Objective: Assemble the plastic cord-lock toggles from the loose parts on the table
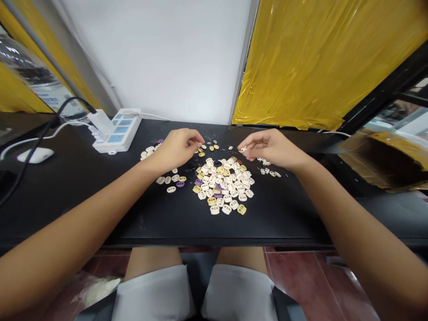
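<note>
A heap of small oval plastic pieces with two holes (230, 183), like cord stoppers, lies mid-table; most are cream, with some yellow, purple, brown and black. Behind its left side is my left hand (179, 149), with thumb and forefinger pinched together right by a few yellow pieces (214, 147). Whatever sits between those fingertips is too small to make out. My right hand (270, 147), behind the heap's right side, has its fingers closed on a small cream two-hole piece (244, 150). Little white pieces (270, 172) are scattered below it. Several cream and purple ones (172, 179) lie left of the heap.
On the black table (160, 223), a white power strip (120, 131) with plugs stands at the back left. Near it are a white mouse-like object (35, 154), cables and a large clear bottle (50, 84). An open cardboard box (377, 158) is at the right.
</note>
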`<state>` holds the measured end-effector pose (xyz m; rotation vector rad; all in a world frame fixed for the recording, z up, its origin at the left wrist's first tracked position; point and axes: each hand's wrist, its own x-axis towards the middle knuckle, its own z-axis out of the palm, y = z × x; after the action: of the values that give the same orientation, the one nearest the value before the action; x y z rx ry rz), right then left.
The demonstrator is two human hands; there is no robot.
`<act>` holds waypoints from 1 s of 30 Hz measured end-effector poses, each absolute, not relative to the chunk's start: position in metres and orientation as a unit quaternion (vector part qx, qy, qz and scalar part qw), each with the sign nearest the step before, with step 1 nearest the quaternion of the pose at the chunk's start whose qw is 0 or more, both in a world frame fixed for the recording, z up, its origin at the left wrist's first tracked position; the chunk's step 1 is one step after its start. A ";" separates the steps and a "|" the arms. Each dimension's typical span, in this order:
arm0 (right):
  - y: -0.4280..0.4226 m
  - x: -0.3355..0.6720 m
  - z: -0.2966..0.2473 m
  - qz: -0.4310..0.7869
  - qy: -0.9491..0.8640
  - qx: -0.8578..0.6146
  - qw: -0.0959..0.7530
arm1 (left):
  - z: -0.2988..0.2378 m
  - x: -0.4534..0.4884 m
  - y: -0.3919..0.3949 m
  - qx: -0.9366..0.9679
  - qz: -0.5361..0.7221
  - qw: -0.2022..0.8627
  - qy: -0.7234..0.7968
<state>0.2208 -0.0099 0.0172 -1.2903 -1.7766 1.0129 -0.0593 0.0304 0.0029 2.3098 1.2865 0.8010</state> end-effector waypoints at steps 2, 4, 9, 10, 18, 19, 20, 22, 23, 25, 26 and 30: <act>-0.012 0.217 0.019 0.414 -0.665 -0.500 0.369 | 0.004 -0.053 0.025 0.791 0.325 0.277 0.439; -0.015 0.211 0.021 0.443 -0.639 -0.502 0.378 | 0.002 -0.046 0.019 0.757 0.352 0.363 0.414; -0.023 0.196 0.020 0.485 -0.607 -0.493 0.390 | -0.004 -0.027 0.004 0.696 0.351 0.492 0.388; -0.025 0.194 0.019 0.489 -0.607 -0.489 0.391 | -0.004 -0.025 0.002 0.690 0.348 0.503 0.386; -0.029 0.184 0.015 0.488 -0.632 -0.475 0.371 | 0.001 -0.019 -0.008 0.680 0.360 0.525 0.365; -0.028 0.185 0.014 0.486 -0.634 -0.470 0.376 | 0.001 -0.019 -0.008 0.677 0.361 0.526 0.366; -0.028 0.185 0.014 0.484 -0.635 -0.465 0.382 | 0.002 -0.019 -0.009 0.676 0.361 0.527 0.367; -0.027 0.186 0.012 0.479 -0.638 -0.458 0.392 | 0.001 -0.019 -0.009 0.675 0.362 0.527 0.368; -0.026 0.186 0.011 0.476 -0.639 -0.456 0.395 | 0.001 -0.019 -0.009 0.676 0.361 0.526 0.369; -0.026 0.187 0.010 0.472 -0.641 -0.456 0.398 | 0.000 -0.019 -0.008 0.680 0.363 0.519 0.371; -0.026 0.187 0.010 0.472 -0.640 -0.457 0.398 | 0.000 -0.019 -0.008 0.681 0.366 0.514 0.371; -0.026 0.186 0.010 0.471 -0.635 -0.462 0.403 | 0.001 -0.019 -0.007 0.686 0.377 0.500 0.372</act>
<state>0.1857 -0.0256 0.0103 -1.1662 -1.6029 1.1890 -0.0194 -0.0074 0.0005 1.6581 0.8985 0.9106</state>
